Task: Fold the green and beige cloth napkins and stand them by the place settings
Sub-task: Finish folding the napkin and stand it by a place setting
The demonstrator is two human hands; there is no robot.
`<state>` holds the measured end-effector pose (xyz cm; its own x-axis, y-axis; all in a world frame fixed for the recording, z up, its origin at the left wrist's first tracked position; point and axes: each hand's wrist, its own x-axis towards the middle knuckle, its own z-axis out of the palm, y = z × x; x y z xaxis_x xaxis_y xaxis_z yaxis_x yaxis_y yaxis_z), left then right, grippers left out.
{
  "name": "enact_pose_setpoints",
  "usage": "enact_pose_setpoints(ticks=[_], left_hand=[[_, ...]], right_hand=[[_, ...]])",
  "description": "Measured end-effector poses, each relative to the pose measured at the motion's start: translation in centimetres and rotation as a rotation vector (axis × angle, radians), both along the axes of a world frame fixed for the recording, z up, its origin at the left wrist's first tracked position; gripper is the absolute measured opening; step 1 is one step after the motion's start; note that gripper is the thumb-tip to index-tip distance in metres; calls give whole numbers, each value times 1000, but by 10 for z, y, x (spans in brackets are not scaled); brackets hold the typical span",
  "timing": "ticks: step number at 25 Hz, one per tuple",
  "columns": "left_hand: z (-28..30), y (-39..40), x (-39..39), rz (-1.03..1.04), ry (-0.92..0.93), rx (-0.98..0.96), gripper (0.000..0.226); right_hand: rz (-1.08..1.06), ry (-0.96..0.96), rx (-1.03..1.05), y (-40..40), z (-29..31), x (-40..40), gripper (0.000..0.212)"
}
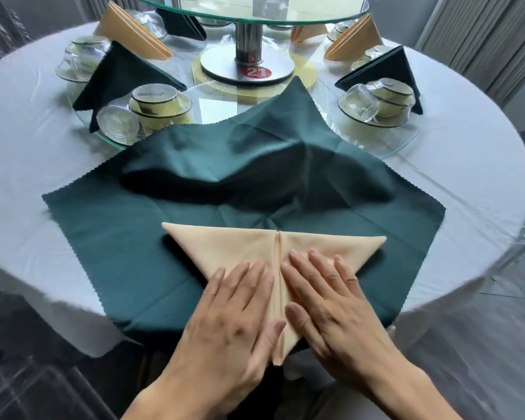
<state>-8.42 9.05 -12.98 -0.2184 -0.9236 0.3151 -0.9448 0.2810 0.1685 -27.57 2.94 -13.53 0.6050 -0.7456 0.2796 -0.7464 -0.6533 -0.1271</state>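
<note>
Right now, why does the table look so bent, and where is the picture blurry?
Head view: the wide lens bows the white table; corners and floor smear; soft daylight glares on the glass turntable; both hands stay sharp on the beige napkin.

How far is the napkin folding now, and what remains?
Done: several folded napkins stand by the bowls, such as a beige one and a green one. In hand: left hand and right hand press a beige triangle flat. Left: standing it, then folding the spread green napkin.

Both hands, left [231, 307] and right [325, 295], press flat the beige napkin [243, 247] atop the green napkin [194, 177].
</note>
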Motion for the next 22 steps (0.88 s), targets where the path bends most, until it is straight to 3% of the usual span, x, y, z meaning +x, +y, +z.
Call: enact_pose_setpoints(ticks=[8, 13, 14, 16, 18, 19, 21, 22], left_hand=[[-21, 8, -19, 27, -35, 40, 67], [-17, 9, -27, 7, 23, 145, 63], [-14, 9, -28, -16, 84, 166, 63], [1, 3, -23, -58, 394, 236, 60], [27, -9, -9, -40, 708, 334, 45], [33, -17, -2, -28, 778, 295, 38], [37, -45, 12, -24, 639, 162, 38], [36, -61, 16, -75, 475, 156, 44]], right_hand=[[-161, 26, 45, -2, -9, 22, 59], [-142, -423, 283, 13, -1, 17, 50], [-125, -424, 256, 21, -1, 18, 50], [-106, -399, 195, 34, -7, 19, 51], [-141, -398, 213, 40, -8, 26, 55], [-168, -365, 198, 41, -6, 31, 54], [-232, -194, 129, 46, -7, 43, 55], [-257, -120, 120, 48, -8, 48, 58]])
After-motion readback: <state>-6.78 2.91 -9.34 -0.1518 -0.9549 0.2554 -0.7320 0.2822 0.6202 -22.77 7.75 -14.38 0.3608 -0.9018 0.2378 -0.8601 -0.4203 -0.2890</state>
